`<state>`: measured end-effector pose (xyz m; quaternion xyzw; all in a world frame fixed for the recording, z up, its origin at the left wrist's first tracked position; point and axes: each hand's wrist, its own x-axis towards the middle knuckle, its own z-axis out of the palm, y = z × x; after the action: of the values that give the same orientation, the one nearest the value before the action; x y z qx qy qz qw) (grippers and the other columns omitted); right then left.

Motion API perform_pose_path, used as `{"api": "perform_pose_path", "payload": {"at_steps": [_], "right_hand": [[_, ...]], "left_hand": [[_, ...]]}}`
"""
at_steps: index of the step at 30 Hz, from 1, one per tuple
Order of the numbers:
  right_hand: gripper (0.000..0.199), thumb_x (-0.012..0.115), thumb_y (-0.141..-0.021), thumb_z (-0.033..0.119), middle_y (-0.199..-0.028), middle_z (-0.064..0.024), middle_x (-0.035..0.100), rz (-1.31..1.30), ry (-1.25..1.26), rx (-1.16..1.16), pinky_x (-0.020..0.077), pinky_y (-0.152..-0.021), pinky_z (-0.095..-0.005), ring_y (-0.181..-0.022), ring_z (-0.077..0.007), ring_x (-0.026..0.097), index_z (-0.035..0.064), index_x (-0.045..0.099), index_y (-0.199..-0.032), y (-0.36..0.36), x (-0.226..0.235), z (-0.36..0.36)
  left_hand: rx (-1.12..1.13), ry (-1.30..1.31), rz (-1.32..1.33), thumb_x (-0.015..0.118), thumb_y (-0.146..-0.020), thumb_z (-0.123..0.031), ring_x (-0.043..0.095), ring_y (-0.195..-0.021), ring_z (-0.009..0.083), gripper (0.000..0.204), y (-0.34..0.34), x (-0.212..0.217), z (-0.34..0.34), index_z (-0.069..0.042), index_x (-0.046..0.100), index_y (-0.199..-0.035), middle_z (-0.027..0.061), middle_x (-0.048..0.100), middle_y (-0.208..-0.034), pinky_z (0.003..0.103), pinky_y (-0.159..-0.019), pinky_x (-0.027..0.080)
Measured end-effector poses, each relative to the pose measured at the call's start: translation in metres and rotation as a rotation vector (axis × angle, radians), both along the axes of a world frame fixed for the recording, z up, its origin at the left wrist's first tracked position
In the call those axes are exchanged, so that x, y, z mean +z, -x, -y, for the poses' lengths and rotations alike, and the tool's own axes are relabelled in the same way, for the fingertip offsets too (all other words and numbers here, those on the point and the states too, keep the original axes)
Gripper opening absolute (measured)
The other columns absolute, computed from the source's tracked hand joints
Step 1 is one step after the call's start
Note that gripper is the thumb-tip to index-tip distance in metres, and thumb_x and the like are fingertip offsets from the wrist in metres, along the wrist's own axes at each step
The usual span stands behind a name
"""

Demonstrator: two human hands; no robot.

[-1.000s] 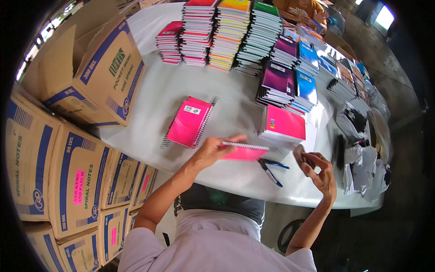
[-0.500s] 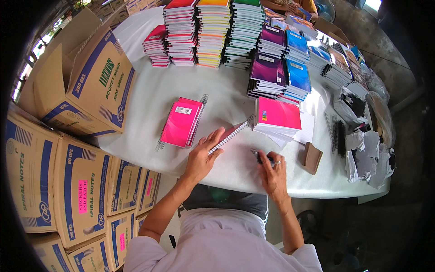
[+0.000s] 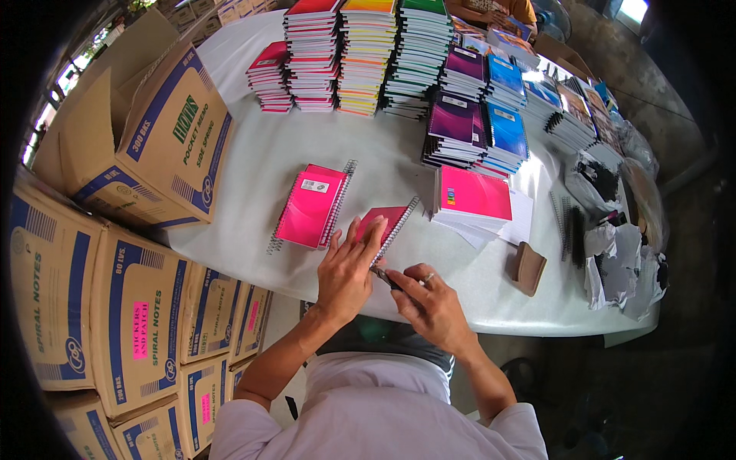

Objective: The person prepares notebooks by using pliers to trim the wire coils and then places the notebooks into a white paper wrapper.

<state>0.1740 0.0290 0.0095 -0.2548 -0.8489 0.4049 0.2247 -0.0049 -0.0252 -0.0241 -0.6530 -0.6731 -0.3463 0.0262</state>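
My left hand (image 3: 345, 274) holds a small pink spiral notebook (image 3: 379, 219) near the table's front edge, its fingers over the cover. A metal wire coil runs along the notebook's right side, sticking out past its far end. My right hand (image 3: 434, 305) is closed round pliers (image 3: 385, 277) with dark handles. Their metal tip is at the near end of the coil; whether it grips the wire I cannot tell. Left of this notebook lies a small pile of pink notebooks (image 3: 313, 201), with wire coils protruding at both ends.
Pink covers on loose sheets (image 3: 474, 195) lie right of centre. Stacks of red (image 3: 311, 61), yellow (image 3: 366, 61), green (image 3: 418, 61) and purple notebooks (image 3: 454, 123) stand behind. A brown block (image 3: 527, 270) and black coils (image 3: 575, 234) lie right. Cartons (image 3: 165, 146) fill the left; another person (image 3: 498, 11) sits across.
My right hand has moved left with the pliers, bringing their tip to the coil's near end. My left hand has shifted slightly, and the notebook's pink cover shows more.
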Motion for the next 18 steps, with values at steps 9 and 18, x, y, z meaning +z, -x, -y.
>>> {"api": "perform_pose_path", "payload": {"at_steps": [9,18], "right_hand": [[0.030,0.062,-0.094,0.015,-0.099,-0.0158,0.059,0.047,0.178,0.004,0.0477,-0.077,-0.0372,-0.086,-0.0291,0.057,0.0037,0.064,-0.121,-0.016,-0.001,-0.024],[0.043,0.075,-0.080,0.011,-0.127,-0.0117,0.054,0.102,-0.426,0.088,0.0461,-0.097,-0.0428,-0.114,-0.0321,0.054,0.0109,0.065,-0.121,-0.038,-0.014,-0.076]], "left_hand": [[0.092,-0.063,-0.227,0.071,-0.079,-0.006,0.048,-0.133,0.0351,0.068,0.029,0.036,0.007,-0.005,0.048,-0.142,0.0084,0.055,-0.140,0.053,-0.107,0.035],[-0.001,0.231,-0.201,0.081,-0.063,-0.038,0.019,-0.147,0.0407,0.092,0.104,0.013,0.001,-0.018,0.046,-0.146,0.0034,0.040,-0.154,0.065,-0.112,0.020]]}}
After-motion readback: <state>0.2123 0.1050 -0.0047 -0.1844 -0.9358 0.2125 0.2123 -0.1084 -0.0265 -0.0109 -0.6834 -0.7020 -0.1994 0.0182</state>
